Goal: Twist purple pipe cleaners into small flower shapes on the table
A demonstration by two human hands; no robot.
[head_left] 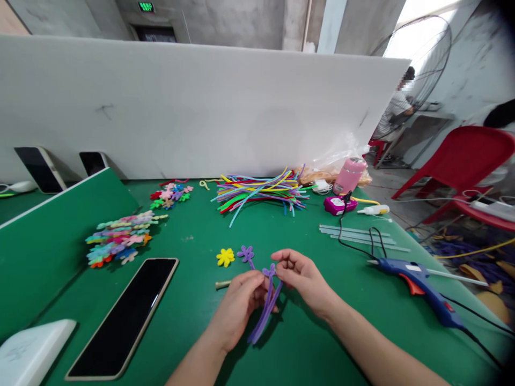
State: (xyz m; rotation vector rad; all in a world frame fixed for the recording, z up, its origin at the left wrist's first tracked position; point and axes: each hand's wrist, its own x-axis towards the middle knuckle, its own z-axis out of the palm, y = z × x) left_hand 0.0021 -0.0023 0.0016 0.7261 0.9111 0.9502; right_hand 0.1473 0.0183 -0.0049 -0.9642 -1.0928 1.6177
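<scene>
A purple pipe cleaner (264, 317) is bent into small loops at its top, with long ends hanging down toward the front. My left hand (241, 303) pinches it just below the loops from the left. From the right, the closed fingertips of my right hand (300, 279) hold the loops. Behind my hands lies a finished-looking purple flower (245, 253) with a stem running toward my fingers. A yellow flower (225, 257) is beside it on the left. Partly behind my left hand is a small pale stick (222, 285).
A blue glue gun (418, 279) with a trailing cord and glue sticks (362, 236) lie right. Loose pipe cleaners (261, 193) are piled at the back. A phone (124, 321) and coloured flowers (120, 238) lie left. A pink bottle (349, 176) stands back right.
</scene>
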